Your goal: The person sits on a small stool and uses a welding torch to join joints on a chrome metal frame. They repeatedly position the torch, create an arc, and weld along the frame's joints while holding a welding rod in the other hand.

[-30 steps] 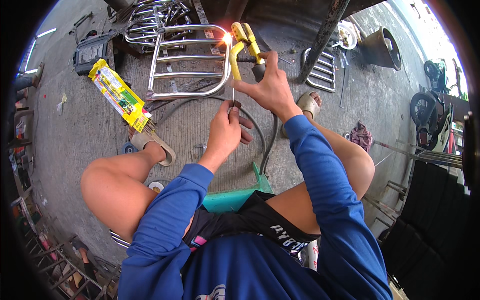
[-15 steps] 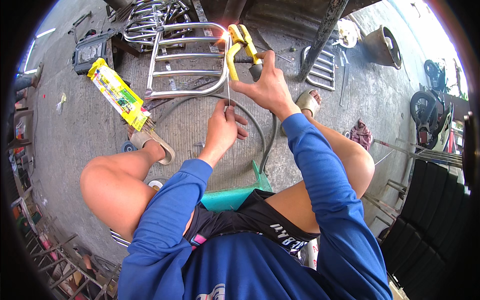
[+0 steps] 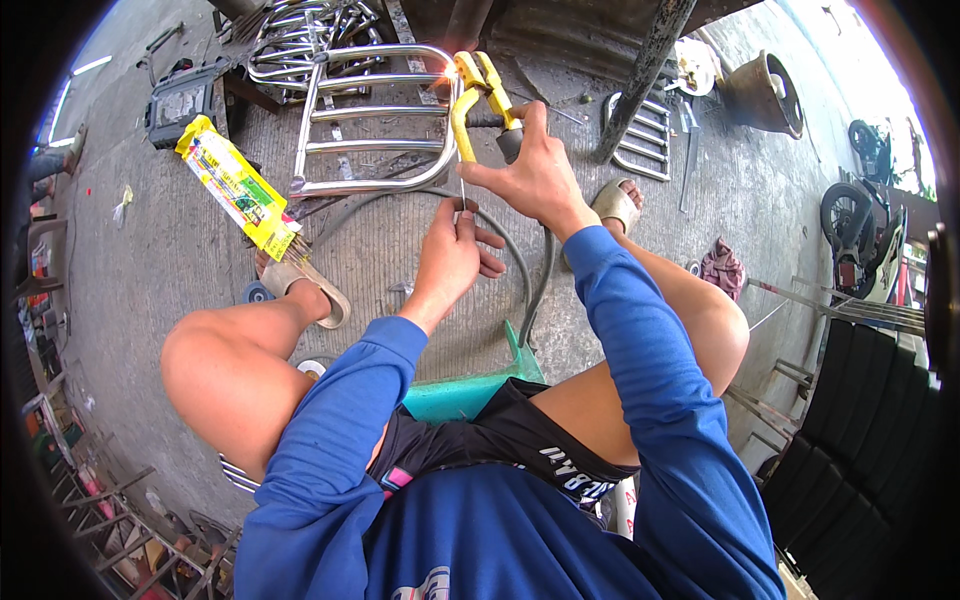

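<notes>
We see the left grip (image 3: 450, 262) pinching a thin rod (image 3: 463, 190) between thumb and fingertips, maybe to make it steady. The right grip (image 3: 540, 180) curls around the yellow clamp (image 3: 461, 122), perhaps so it can't wobble. The shiny rack (image 3: 380, 149) sits in front, just left of the clamp, probably for easy reach. A glow (image 3: 447, 74) shows at its corner.
</notes>
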Demonstrator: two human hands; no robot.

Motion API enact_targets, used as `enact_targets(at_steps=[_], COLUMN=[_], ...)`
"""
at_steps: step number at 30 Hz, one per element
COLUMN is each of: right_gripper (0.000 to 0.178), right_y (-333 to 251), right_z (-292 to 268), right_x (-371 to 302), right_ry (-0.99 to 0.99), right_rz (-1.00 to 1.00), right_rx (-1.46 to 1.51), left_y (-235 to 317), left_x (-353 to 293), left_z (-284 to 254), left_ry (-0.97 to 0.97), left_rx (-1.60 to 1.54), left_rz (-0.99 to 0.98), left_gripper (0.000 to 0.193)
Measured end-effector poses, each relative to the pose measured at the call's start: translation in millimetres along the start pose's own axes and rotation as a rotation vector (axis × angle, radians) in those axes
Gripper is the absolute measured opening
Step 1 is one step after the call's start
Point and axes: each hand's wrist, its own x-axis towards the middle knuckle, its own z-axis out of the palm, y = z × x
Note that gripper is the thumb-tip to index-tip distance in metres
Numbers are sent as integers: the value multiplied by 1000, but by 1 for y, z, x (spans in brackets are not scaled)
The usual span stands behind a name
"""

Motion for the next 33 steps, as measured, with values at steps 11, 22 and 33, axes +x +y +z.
enact_targets(at_steps=[11,22,33], right_gripper=[87,75,95], right_y=[0,4,3], right_z=[2,4,4], right_x=[0,1,4], right_ry=[7,27,-17], right_rz=[-56,-183,9], right_rx=[127,112,36], left_y=[-3,-3,2], left_x=[2,6,5], left_z=[3,4,3], left_ry=[-33,-6,-3], left_rx=[-145,-163,-139], left_rz=[-13,0,-18], left_gripper=[32,26,28])
